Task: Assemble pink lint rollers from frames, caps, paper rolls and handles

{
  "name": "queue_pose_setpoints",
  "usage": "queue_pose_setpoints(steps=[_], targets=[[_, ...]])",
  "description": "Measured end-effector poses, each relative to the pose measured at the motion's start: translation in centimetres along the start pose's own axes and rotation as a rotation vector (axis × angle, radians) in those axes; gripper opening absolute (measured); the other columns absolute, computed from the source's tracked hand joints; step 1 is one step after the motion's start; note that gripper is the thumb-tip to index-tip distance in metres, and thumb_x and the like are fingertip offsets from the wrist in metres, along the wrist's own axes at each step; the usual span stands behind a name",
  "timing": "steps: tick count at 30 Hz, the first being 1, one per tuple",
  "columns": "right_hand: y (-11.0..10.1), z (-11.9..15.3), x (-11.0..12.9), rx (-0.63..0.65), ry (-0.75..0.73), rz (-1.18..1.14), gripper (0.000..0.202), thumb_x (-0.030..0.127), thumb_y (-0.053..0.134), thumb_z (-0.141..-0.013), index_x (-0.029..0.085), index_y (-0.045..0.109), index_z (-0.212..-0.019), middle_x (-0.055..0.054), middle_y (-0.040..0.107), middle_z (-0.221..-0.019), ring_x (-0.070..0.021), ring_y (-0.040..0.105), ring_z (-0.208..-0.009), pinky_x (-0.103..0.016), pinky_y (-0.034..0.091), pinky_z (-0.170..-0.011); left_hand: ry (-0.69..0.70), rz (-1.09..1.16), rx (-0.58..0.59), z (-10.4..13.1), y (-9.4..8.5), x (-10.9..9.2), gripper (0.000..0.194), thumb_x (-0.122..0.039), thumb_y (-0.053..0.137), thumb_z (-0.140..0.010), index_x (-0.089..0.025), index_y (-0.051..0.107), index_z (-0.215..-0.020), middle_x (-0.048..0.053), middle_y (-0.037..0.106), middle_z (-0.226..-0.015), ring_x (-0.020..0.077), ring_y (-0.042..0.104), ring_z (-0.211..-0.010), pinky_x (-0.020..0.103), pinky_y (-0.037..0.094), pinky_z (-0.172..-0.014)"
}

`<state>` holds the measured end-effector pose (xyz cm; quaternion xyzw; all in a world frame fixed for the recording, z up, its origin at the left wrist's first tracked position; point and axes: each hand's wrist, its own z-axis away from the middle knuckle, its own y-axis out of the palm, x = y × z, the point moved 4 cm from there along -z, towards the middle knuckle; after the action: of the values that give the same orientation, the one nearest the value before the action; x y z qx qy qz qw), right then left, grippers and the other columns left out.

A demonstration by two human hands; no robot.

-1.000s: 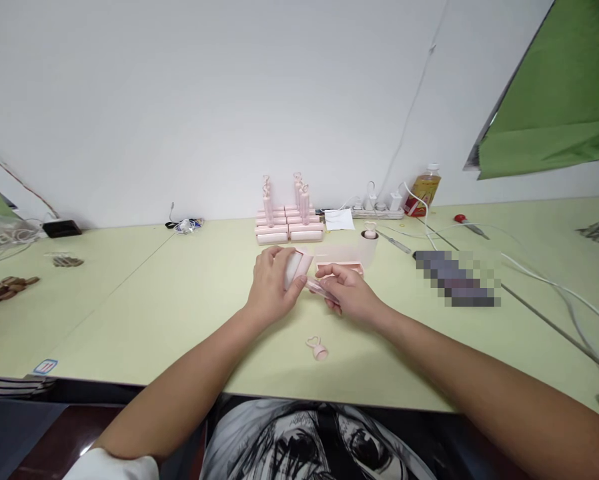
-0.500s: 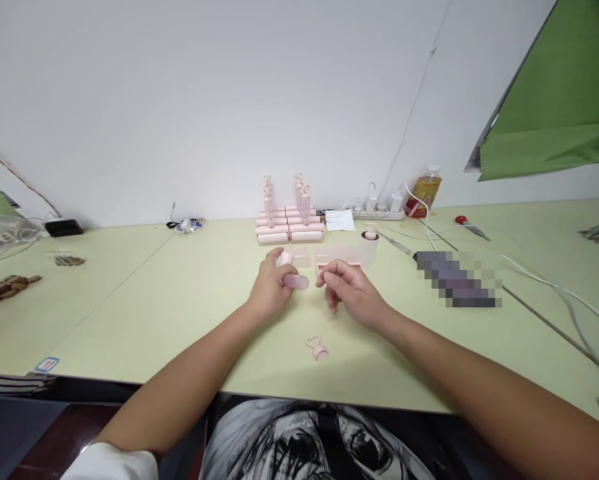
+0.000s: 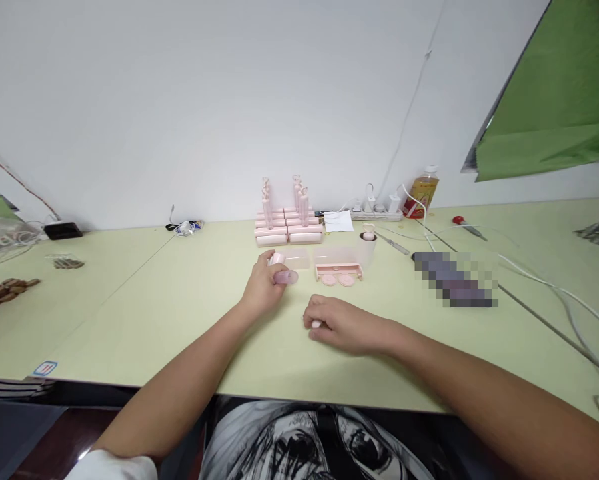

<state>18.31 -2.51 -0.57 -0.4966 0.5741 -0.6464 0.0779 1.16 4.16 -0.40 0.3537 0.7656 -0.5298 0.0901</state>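
My left hand (image 3: 263,285) is closed around a translucent pinkish tube (image 3: 286,277), its open end pointing right. A pale pink cylindrical piece (image 3: 277,259) also shows at the fingers of that hand. Low over the table, my right hand (image 3: 337,323) is closed on a small pink heart-topped cap (image 3: 316,324), mostly covered by the fingers. Beyond the right hand lies an opened pink case (image 3: 338,272) with two round discs in front of it. Clear plastic covers (image 3: 335,255) lie behind the case.
Pink boxes (image 3: 304,237) with upright heart-topped tubes (image 3: 304,207) stand by the wall. A cup (image 3: 367,248) holds another heart-topped piece. Farther right are a screwdriver (image 3: 469,228), a drink bottle (image 3: 422,193), a power strip (image 3: 379,215), cables and a pixelated object (image 3: 454,280).
My right hand has moved down toward me and taken the heart-topped cap off the table, uncovering the pink case. My left hand has shifted slightly left with the tube.
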Motion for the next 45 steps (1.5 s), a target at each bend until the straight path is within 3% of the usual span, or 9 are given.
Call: queue_pose_setpoints(steps=[7, 11, 17, 22, 27, 32, 37, 41, 45], targets=[[-3.0, -0.1, -1.5, -0.587, -0.012, -0.323, 0.016, 0.031, 0.054, -0.091, 0.022, 0.062, -0.100, -0.006, 0.060, -0.092, -0.0175, 0.057, -0.081, -0.032, 0.048, -0.071, -0.005, -0.240, 0.010, 0.4, -0.2, -0.5, 0.031, -0.007, 0.058, -0.071, -0.024, 0.072, -0.092, 0.009, 0.039, -0.143, 0.0365, 0.045, -0.123, 0.051, 0.048, -0.094], [-2.7, 0.2, -1.7, -0.717, 0.036, -0.610, 0.037, 0.038, 0.063, -0.085, 0.027, 0.045, -0.115, -0.003, 0.055, -0.098, -0.0149, 0.059, -0.079, -0.031, 0.052, -0.069, -0.023, -0.292, 0.056, 0.7, -0.1, -1.1, 0.035, -0.004, 0.057, -0.070, -0.024, 0.072, -0.094, 0.009, 0.037, -0.144, 0.0378, 0.045, -0.121, 0.050, 0.050, -0.088], [-2.3, 0.3, -1.0, -0.725, 0.063, -0.365, 0.014, 0.035, 0.062, -0.086, 0.021, 0.059, -0.085, -0.004, 0.059, -0.085, -0.0172, 0.057, -0.075, -0.030, 0.047, -0.066, -0.071, -0.319, 0.106, 1.0, -0.1, -1.6, 0.035, -0.005, 0.056, -0.071, -0.025, 0.071, -0.095, 0.008, 0.038, -0.145, 0.0370, 0.049, -0.115, 0.049, 0.052, -0.082], [-2.7, 0.5, 0.0, -0.723, 0.012, -0.128, 0.007, 0.029, 0.060, -0.087, 0.022, 0.059, -0.084, -0.005, 0.066, -0.088, -0.0211, 0.061, -0.085, -0.032, 0.045, -0.074, -0.089, -0.347, 0.124, 0.9, -0.1, -1.5, 0.034, -0.007, 0.054, -0.073, -0.025, 0.071, -0.096, 0.009, 0.038, -0.145, 0.0371, 0.049, -0.114, 0.049, 0.051, -0.082], [-3.1, 0.4, 0.5, -0.677, 0.005, 0.038, 0.008, 0.024, 0.056, -0.089, 0.021, 0.057, -0.081, -0.002, 0.062, -0.077, -0.0165, 0.055, -0.068, -0.028, 0.040, -0.063, -0.100, -0.389, 0.140, 0.9, 0.0, -1.3, 0.034, -0.009, 0.054, -0.073, -0.025, 0.071, -0.097, 0.008, 0.037, -0.145, 0.0364, 0.048, -0.115, 0.047, 0.051, -0.082], [-3.0, 0.2, 0.4, -0.611, 0.025, 0.127, 0.010, 0.022, 0.055, -0.089, 0.019, 0.056, -0.080, -0.002, 0.058, -0.075, -0.0145, 0.052, -0.066, -0.025, 0.036, -0.059, -0.137, -0.457, 0.170, 0.9, -0.1, -1.3, 0.032, -0.014, 0.053, -0.076, -0.027, 0.070, -0.100, 0.005, 0.035, -0.147, 0.0332, 0.046, -0.118, 0.043, 0.050, -0.083], [-2.8, 0.1, -0.4, -0.453, 0.184, 0.186, 0.012, 0.026, 0.055, -0.091, 0.019, 0.055, -0.081, 0.000, 0.060, -0.071, -0.0149, 0.053, -0.063, -0.025, 0.032, -0.057, -0.150, -0.475, 0.164, 0.9, -0.2, -1.4, 0.021, -0.025, 0.054, -0.080, -0.024, 0.071, -0.093, 0.005, 0.036, -0.147, 0.0332, 0.046, -0.116, 0.042, 0.050, -0.084], [-2.3, -0.2, -0.8, -0.280, 0.287, 0.293, 0.025, 0.034, 0.045, -0.097, 0.019, 0.057, -0.081, -0.005, 0.065, -0.077, -0.0185, 0.057, -0.070, -0.027, 0.030, -0.059, -0.130, -0.484, 0.178, 0.9, -0.3, -1.4, 0.020, -0.033, 0.056, -0.080, -0.021, 0.071, -0.087, 0.008, 0.037, -0.147, 0.0353, 0.045, -0.118, 0.044, 0.050, -0.085], [-1.7, -0.4, -1.0, -0.181, 0.295, 0.330, 0.030, 0.034, 0.039, -0.099, 0.018, 0.061, -0.086, -0.007, 0.069, -0.084, -0.0202, 0.059, -0.075, -0.028, 0.029, -0.060, -0.012, -0.511, 0.184, 1.1, -0.1, -2.1, 0.018, -0.030, 0.058, -0.078, -0.019, 0.070, -0.084, 0.013, 0.041, -0.145, 0.0363, 0.038, -0.130, 0.053, 0.040, -0.099]])
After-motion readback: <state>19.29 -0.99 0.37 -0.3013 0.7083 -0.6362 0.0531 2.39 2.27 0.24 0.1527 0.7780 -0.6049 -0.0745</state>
